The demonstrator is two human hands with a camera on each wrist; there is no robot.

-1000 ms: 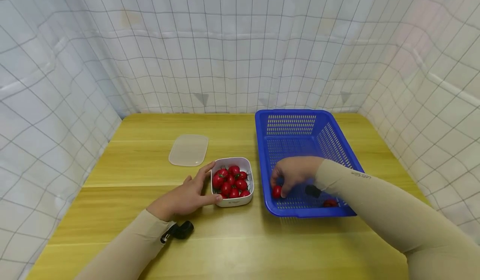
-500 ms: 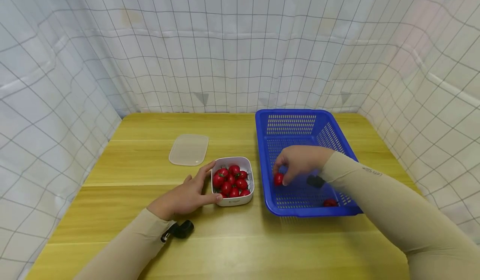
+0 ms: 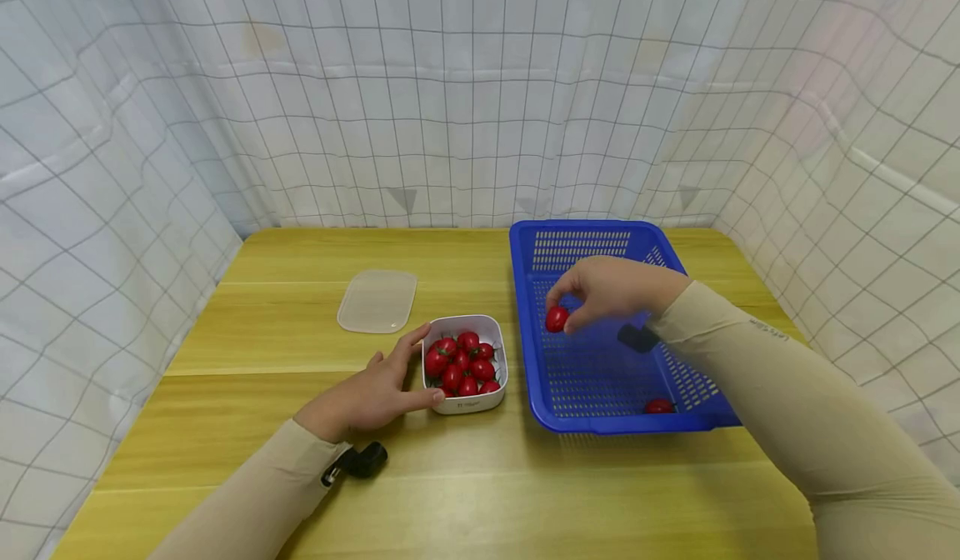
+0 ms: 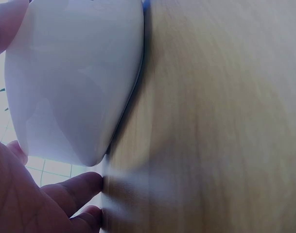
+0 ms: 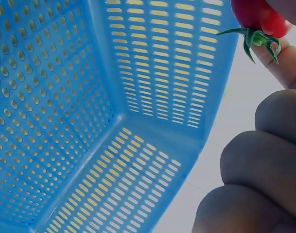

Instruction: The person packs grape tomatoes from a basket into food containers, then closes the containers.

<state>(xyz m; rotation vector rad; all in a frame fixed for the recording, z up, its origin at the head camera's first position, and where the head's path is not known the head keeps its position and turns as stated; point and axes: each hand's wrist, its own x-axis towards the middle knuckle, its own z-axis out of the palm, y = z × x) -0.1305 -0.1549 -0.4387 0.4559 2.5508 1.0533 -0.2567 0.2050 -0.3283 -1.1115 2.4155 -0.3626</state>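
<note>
My right hand pinches a cherry tomato between thumb and fingers, above the floor of the blue basket. In the right wrist view the tomato shows its green stem leaves. A second cherry tomato lies at the basket's near right. My left hand holds a small white box, with the thumb at its near side and the index finger at its far left corner. Several cherry tomatoes fill the box. The left wrist view shows the box wall between thumb and finger.
A translucent lid lies flat on the wooden table, behind the left hand. The basket's left rim stands a short way right of the box. Gridded white curtains enclose the table at the back and sides.
My right hand has lifted the cherry tomato from low in the basket, moving up and away from the near edge. The left hand and the white box have stayed in place.
</note>
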